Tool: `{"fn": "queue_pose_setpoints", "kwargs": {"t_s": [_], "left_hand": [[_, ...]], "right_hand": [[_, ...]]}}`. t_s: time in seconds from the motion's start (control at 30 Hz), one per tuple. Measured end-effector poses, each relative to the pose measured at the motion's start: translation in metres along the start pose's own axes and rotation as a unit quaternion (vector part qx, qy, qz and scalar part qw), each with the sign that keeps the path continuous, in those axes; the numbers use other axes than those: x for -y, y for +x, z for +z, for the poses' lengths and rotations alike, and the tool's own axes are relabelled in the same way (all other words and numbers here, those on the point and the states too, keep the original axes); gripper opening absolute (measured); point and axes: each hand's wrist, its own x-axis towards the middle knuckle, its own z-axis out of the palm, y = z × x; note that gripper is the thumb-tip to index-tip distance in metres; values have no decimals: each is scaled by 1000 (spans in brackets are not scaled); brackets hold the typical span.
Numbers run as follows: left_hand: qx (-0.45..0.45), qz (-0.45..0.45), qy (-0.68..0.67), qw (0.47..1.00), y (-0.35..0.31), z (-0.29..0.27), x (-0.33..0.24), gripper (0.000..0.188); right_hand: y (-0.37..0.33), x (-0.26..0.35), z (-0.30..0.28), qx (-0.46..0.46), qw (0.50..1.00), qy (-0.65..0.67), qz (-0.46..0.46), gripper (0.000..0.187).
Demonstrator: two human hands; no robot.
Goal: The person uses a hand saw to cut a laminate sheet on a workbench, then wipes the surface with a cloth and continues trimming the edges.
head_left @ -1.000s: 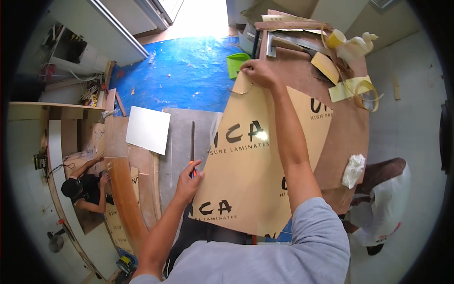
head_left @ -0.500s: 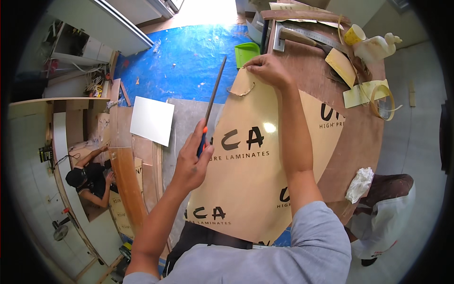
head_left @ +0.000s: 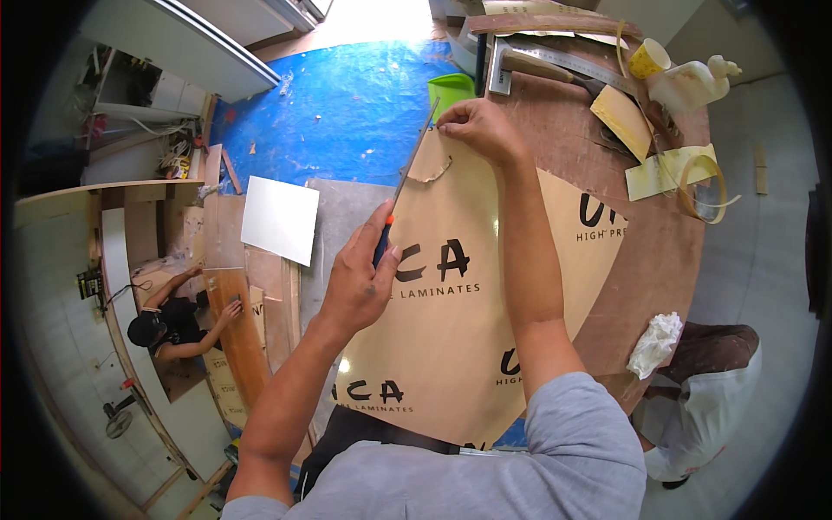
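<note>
My left hand (head_left: 360, 282) is wrapped round the blue and orange handle of a long, narrow metal file (head_left: 410, 169). Its blade points up and away, lying against the left edge of a tan laminate sheet (head_left: 433, 347) near the far corner. At that corner, my right hand (head_left: 485, 130) pinches the sheet between thumb and fingers, the forearm passing over it. Just below the fingers, a ragged curved edge (head_left: 431, 178) shows on the sheet. The sheet is printed with dark lettering and leans over a brown wooden board (head_left: 624, 286), its near end by my waist.
On the board's far end lie a metal square (head_left: 501, 69), a yellow cup (head_left: 650, 59), a white bottle (head_left: 693, 85) and offcuts. Crumpled white paper (head_left: 655, 345) sits at right, beside a crouching person (head_left: 711, 390). Another person (head_left: 165, 325) works at left. Blue tarp (head_left: 347, 104) covers the floor.
The file has moved up and right, from clear of the sheet to its edge by the corner. My right hand shifted slightly left with the sheet. The left person's hand now rests on the wood panel.
</note>
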Motion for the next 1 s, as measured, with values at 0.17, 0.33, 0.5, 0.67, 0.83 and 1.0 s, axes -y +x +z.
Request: {"fn": "queue_pose_setpoints", "kwargs": {"t_s": [0.17,0.33,0.5,0.67,0.83,1.0], "left_hand": [[10,-2,-6,1000,3,2,-1,57],[7,19,4,1000,6,2,1,57],[52,-27,28,998,12,-11,-14,59],[116,-13,145,983,24,-27,-30,64],[165,-59,215,961,31,-25,-53,65],[211,-78,247,942,51,-17,-44,62]], "right_hand": [[2,-5,1,-9,1000,-9,-4,19],[4,-6,2,-5,1000,3,-10,17],[5,-9,2,0,1000,12,-13,18],[7,-19,6,-6,1000,-16,-26,20],[6,-8,9,-7,1000,-20,-21,13],[6,-13,8,-15,1000,-24,-14,17]]}}
